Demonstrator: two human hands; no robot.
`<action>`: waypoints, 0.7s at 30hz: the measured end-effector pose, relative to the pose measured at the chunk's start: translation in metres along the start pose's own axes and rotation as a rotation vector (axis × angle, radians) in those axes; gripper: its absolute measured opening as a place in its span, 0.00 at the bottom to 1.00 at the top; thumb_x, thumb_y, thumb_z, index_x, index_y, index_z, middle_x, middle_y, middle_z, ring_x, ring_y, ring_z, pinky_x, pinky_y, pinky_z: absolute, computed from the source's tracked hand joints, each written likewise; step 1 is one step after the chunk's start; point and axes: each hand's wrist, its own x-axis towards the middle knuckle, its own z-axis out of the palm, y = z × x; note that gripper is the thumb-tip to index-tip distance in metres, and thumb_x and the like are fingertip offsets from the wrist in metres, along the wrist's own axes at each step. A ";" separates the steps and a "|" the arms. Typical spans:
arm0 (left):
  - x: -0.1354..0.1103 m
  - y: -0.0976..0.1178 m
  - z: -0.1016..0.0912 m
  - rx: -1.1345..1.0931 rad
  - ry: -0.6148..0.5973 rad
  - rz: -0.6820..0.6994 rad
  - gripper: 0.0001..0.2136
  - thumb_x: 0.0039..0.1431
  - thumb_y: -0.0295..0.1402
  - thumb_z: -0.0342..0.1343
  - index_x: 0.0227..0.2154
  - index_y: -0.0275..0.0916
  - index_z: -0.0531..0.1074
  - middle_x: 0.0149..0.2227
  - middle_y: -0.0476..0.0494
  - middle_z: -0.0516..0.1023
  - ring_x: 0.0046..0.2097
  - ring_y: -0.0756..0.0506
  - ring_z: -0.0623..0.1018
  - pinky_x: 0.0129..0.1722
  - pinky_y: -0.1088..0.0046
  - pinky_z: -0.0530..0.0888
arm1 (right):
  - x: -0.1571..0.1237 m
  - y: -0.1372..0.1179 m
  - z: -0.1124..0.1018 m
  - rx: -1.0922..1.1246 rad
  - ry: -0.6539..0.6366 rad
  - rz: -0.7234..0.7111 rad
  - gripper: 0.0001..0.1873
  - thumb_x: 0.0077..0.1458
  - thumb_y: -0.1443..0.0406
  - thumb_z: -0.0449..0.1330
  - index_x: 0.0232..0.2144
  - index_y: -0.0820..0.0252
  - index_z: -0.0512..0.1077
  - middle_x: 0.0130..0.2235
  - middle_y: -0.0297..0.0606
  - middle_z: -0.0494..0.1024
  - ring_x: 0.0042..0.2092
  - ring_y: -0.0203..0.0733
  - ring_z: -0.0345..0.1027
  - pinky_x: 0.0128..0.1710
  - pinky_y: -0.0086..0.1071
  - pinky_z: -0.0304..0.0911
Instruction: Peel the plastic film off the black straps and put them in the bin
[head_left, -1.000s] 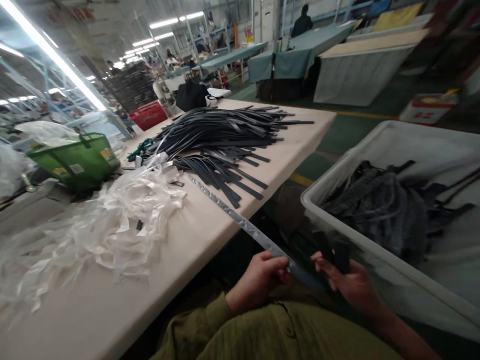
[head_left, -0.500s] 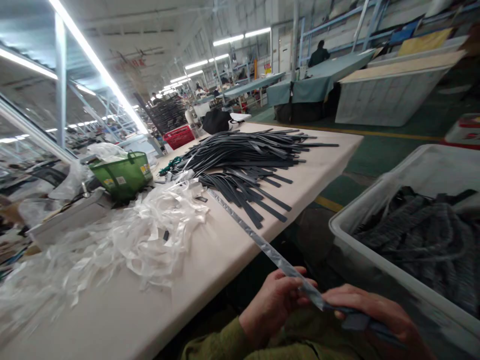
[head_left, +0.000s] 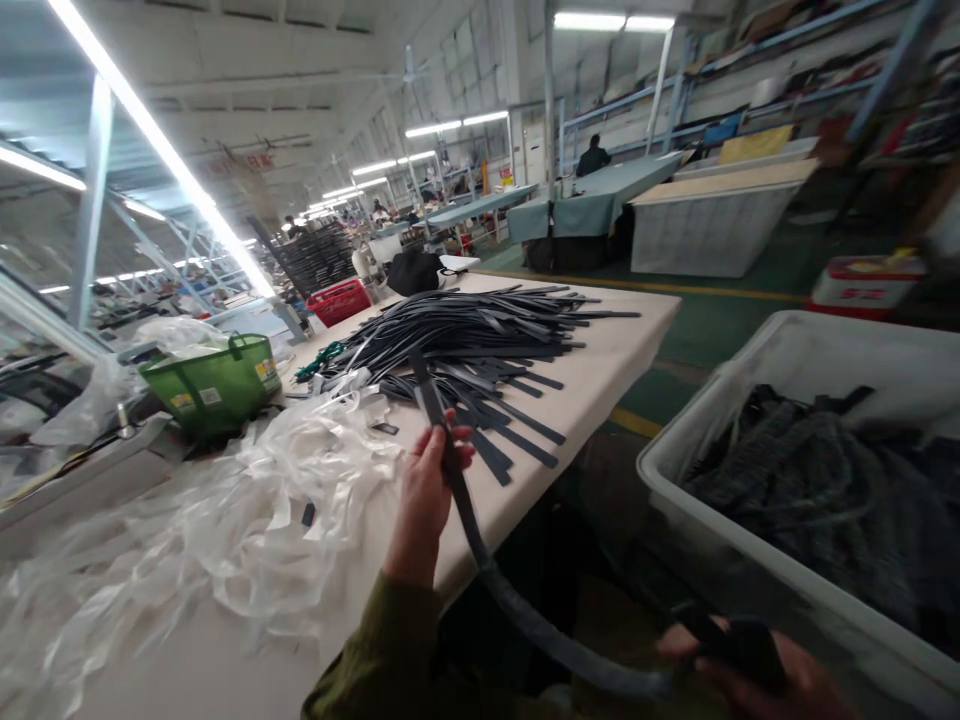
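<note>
A long dark grey strip (head_left: 517, 608) runs in a sagging curve between my two hands. My left hand (head_left: 421, 485) is closed around it near its far end, over the table's edge; a short pale, shiny piece shows beside the strip there. Low at the right, my right hand (head_left: 799, 680) is closed on the strip's other part, which is folded over; this hand is dim and partly blurred. Just beyond my left hand lies a large pile of similar dark strips (head_left: 465, 325). Left of it is a tangled heap of white translucent film strips (head_left: 277, 510).
The cream-topped table (head_left: 637, 325) has a green bag (head_left: 217, 385) and teal-handled scissors (head_left: 321, 360) at its left side. A red basket (head_left: 337, 300) and a black bag (head_left: 415, 272) stand farther back. A white bin (head_left: 679, 490) of dark strips stands right.
My left hand has moved up and left along the strip, over the table. My right hand has shifted slightly lower. The strip's shiny length that stretched onto the table is now mostly out of sight.
</note>
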 end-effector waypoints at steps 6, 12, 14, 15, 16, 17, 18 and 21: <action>-0.082 -0.082 0.000 0.316 -0.507 -0.343 0.20 0.59 0.46 0.59 0.45 0.34 0.75 0.32 0.43 0.79 0.28 0.51 0.75 0.30 0.76 0.70 | 0.044 -0.064 -0.007 0.368 0.097 -0.078 0.15 0.55 0.52 0.64 0.33 0.57 0.79 0.57 0.48 0.74 0.19 0.26 0.63 0.11 0.20 0.54; -0.106 -0.103 -0.009 0.421 -0.659 -0.457 0.20 0.63 0.46 0.54 0.45 0.34 0.75 0.34 0.42 0.79 0.31 0.50 0.74 0.33 0.74 0.69 | 0.062 -0.079 -0.010 0.421 0.017 -0.165 0.17 0.54 0.53 0.65 0.34 0.61 0.80 0.53 0.51 0.76 0.19 0.24 0.62 0.12 0.19 0.52; -0.106 -0.097 -0.005 0.469 -0.678 -0.409 0.19 0.64 0.46 0.52 0.46 0.34 0.75 0.35 0.42 0.79 0.33 0.48 0.75 0.35 0.73 0.69 | 0.063 -0.082 -0.004 0.419 0.037 -0.158 0.17 0.54 0.53 0.66 0.34 0.61 0.80 0.47 0.48 0.80 0.19 0.26 0.62 0.12 0.19 0.53; -0.105 -0.093 -0.001 0.504 -0.687 -0.358 0.19 0.64 0.45 0.51 0.46 0.35 0.75 0.36 0.42 0.79 0.35 0.47 0.75 0.38 0.72 0.70 | 0.063 -0.083 0.000 0.411 0.064 -0.158 0.16 0.54 0.53 0.66 0.34 0.62 0.80 0.44 0.47 0.82 0.20 0.28 0.64 0.13 0.20 0.55; -0.105 -0.090 0.004 0.541 -0.693 -0.289 0.18 0.64 0.45 0.52 0.47 0.37 0.75 0.39 0.42 0.79 0.38 0.45 0.76 0.41 0.71 0.70 | 0.063 -0.085 0.004 0.396 0.096 -0.164 0.15 0.54 0.54 0.66 0.34 0.61 0.80 0.41 0.45 0.82 0.22 0.30 0.66 0.15 0.21 0.59; -0.104 -0.088 0.009 0.574 -0.694 -0.210 0.18 0.63 0.44 0.54 0.49 0.38 0.74 0.42 0.41 0.79 0.42 0.44 0.76 0.44 0.70 0.70 | 0.062 -0.086 0.008 0.375 0.131 -0.178 0.14 0.55 0.55 0.66 0.34 0.61 0.80 0.40 0.44 0.83 0.25 0.33 0.70 0.19 0.22 0.63; -0.104 -0.087 0.016 0.602 -0.685 -0.135 0.18 0.61 0.43 0.56 0.51 0.40 0.73 0.44 0.41 0.79 0.45 0.42 0.76 0.47 0.70 0.69 | 0.061 -0.088 0.011 0.348 0.160 -0.200 0.13 0.56 0.56 0.66 0.34 0.61 0.80 0.40 0.42 0.83 0.30 0.36 0.74 0.24 0.24 0.68; -0.107 -0.095 0.031 0.692 -0.622 -0.006 0.15 0.60 0.42 0.57 0.46 0.42 0.76 0.43 0.42 0.80 0.44 0.41 0.76 0.46 0.70 0.70 | 0.056 -0.094 0.016 0.267 0.188 -0.280 0.11 0.58 0.58 0.64 0.36 0.60 0.80 0.38 0.41 0.83 0.39 0.43 0.77 0.36 0.30 0.73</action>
